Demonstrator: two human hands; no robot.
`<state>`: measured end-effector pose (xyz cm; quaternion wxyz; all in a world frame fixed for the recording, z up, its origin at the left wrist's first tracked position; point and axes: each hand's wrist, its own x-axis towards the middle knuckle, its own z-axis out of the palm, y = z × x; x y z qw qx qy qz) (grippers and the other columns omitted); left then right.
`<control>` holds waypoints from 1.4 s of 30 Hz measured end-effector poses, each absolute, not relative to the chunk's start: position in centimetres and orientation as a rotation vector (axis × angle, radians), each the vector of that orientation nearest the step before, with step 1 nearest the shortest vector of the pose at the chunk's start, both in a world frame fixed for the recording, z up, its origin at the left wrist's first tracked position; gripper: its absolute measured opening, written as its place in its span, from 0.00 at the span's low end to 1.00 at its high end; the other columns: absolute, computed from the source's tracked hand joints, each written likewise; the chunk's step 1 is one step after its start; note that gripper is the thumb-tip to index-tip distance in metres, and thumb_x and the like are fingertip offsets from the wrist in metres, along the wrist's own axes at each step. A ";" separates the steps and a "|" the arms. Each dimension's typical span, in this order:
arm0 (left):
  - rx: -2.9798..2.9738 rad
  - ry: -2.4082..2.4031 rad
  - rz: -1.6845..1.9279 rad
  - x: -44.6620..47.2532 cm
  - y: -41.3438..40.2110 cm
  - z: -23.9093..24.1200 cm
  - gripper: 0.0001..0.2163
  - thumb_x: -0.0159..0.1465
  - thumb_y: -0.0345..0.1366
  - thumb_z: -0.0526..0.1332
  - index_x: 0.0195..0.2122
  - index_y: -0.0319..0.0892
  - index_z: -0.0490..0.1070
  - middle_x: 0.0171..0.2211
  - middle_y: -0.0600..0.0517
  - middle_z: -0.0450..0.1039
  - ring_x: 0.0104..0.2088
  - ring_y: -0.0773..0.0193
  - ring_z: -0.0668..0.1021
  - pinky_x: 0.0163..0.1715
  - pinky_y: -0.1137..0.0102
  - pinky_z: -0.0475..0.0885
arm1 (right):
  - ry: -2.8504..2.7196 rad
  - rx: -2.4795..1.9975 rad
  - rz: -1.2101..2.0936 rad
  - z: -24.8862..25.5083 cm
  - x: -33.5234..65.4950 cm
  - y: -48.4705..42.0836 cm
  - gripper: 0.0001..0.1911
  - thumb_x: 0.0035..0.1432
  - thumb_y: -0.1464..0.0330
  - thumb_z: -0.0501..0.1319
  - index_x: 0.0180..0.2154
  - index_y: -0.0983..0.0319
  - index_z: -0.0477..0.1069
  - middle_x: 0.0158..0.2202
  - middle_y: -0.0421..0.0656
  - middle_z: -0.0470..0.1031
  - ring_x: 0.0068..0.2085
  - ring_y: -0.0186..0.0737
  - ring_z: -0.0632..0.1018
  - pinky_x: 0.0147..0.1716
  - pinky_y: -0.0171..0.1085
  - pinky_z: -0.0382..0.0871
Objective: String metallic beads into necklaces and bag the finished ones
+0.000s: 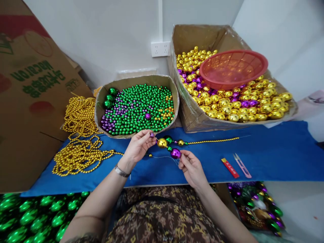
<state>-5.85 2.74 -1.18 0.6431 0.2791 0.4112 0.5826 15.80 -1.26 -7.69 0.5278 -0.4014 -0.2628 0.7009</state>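
My left hand (138, 146) is closed, pinching a small purple bead (152, 135) between thumb and finger. Beside it a large gold bead (162, 143) and a dark green bead (168, 139) hang close together. My right hand (191, 167) is closed on a large shiny purple bead (175, 153), holding its right side. A small green bead (169, 148) sits between the gold and purple ones. Thin pale thread (164, 157) runs below them. From the cluster a strand of small gold beads (214, 140) stretches right across the blue cloth (207, 157).
A cardboard box of small green, purple and gold beads (141, 104) stands ahead. At right, a larger box of gold beads (225, 108) holds a red basket (234, 69). Gold bead strands (78, 157) lie left. Pink thread snips (243, 166) and a red packet (230, 168) lie right.
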 end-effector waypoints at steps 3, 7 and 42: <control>0.665 0.966 1.375 -5.7 2.7 -1.4 0.11 0.52 0.35 0.72 0.35 0.39 0.75 0.30 0.52 0.77 0.32 0.66 0.80 0.35 0.69 0.77 | -0.628 -0.953 1.678 -7.7 15.8 -1.3 0.18 0.46 0.60 0.73 0.37 0.59 0.74 0.23 0.35 0.67 0.23 0.27 0.66 0.23 0.30 0.60; 0.708 0.985 1.407 -5.6 2.6 -1.4 0.11 0.51 0.35 0.72 0.35 0.39 0.77 0.30 0.51 0.77 0.32 0.66 0.80 0.36 0.70 0.77 | -0.630 -0.963 1.670 -7.7 15.9 -1.3 0.18 0.46 0.59 0.73 0.37 0.60 0.74 0.23 0.35 0.68 0.23 0.27 0.67 0.23 0.30 0.61; 1.686 1.001 1.294 -0.9 2.9 5.3 0.04 0.57 0.35 0.68 0.28 0.42 0.76 0.37 0.49 0.77 0.40 0.61 0.77 0.45 0.63 0.72 | -1.688 -1.116 0.977 -3.8 17.4 0.7 0.11 0.62 0.60 0.58 0.42 0.54 0.77 0.37 0.42 0.79 0.33 0.40 0.77 0.37 0.40 0.72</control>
